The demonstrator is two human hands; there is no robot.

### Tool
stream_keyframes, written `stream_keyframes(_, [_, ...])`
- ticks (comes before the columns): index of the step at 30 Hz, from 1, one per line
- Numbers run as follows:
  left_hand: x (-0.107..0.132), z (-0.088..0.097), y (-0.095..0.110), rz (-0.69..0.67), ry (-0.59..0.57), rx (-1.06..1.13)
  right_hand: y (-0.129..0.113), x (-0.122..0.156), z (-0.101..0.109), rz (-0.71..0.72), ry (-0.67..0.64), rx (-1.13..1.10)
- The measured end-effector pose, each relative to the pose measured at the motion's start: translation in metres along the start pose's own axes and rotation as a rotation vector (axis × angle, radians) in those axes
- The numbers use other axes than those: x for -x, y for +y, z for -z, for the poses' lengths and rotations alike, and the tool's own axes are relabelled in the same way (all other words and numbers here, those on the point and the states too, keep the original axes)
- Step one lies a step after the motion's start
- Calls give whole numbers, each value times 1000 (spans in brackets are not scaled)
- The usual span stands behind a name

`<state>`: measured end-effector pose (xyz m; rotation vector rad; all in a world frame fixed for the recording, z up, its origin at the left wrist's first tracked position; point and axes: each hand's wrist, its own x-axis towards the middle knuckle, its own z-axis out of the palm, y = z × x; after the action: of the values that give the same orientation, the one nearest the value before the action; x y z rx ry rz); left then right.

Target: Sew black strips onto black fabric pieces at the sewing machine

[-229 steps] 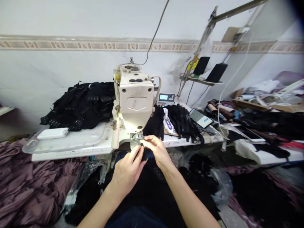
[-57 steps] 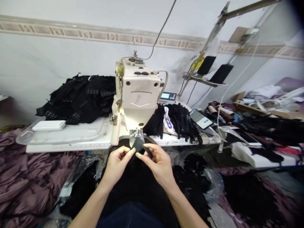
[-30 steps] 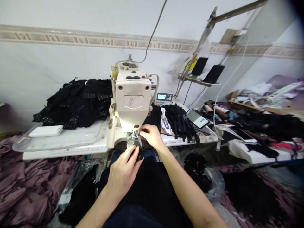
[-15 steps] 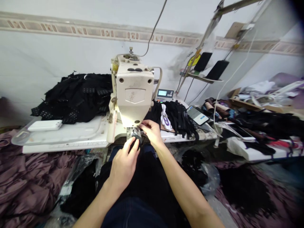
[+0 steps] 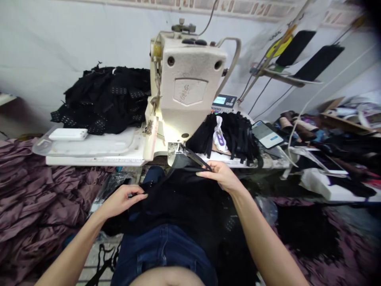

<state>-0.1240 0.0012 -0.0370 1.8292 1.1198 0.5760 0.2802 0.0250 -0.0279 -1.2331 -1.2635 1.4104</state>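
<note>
A cream sewing machine (image 5: 187,85) stands on a white table (image 5: 98,157) in front of me. Black fabric (image 5: 181,194) hangs from under its presser foot down onto my lap. My left hand (image 5: 120,200) pinches the left edge of that fabric, low and well left of the needle. My right hand (image 5: 222,176) grips the fabric's upper edge together with a thin black strap (image 5: 195,157) that runs up toward the foot. My blue jeans (image 5: 160,250) show below the cloth.
A heap of black pieces (image 5: 104,101) lies behind the machine at left, a white box (image 5: 68,134) in front of it. Black straps (image 5: 235,137), a control panel (image 5: 223,101) and a phone (image 5: 268,135) sit at right. Purple cloth (image 5: 32,186) covers the floor at left.
Both hands have drawn back from the presser foot. The left hand moved down and left along the fabric, the right hand pulled the edge toward me. The camera has come closer and tilted down.
</note>
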Motion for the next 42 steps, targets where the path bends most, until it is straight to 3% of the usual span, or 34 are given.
stream_keyframes(2, [-1,0,-11,88,-15,118,-7,0,1,31,4,56])
stream_keyframes(3, [-1,-1,-16,147,32,201,-9,2,0,43,22,78])
stream_keyframes(7, [-2,-12,-31,328,428,550,-17,18,0,-4,71,158])
stream_keyframes(9, [-4,-21,-30,322,532,625,-23,28,8,-34,61,186])
stream_keyframes(13, [-9,-46,-2,271,540,679,-30,40,31,-107,-84,332])
stream_keyframes(15, [-12,-61,21,249,418,679,-30,43,34,-109,-109,425])
stream_keyframes(17, [-14,-75,42,203,301,599,-28,47,24,-39,-70,464])
stream_keyframes(19, [-17,-87,60,145,225,508,-25,51,0,46,-49,447])
stream_keyframes(23, [-22,-102,84,35,153,332,-24,54,-58,155,-61,287])
stream_keyframes(26, [-23,-100,98,-32,144,210,-31,49,-81,230,-53,174])
stream_keyframes(30, [-28,-86,113,-182,263,43,-46,32,-81,309,-32,35])
stream_keyframes(34, [-38,-70,110,-519,477,-267,-51,8,-76,419,121,51])
stream_keyframes(37, [-49,-64,100,-726,457,-624,-44,-10,-79,407,181,56])
stream_keyframes(42, [-60,-70,92,-708,496,-832,-25,-26,-90,243,314,-277])
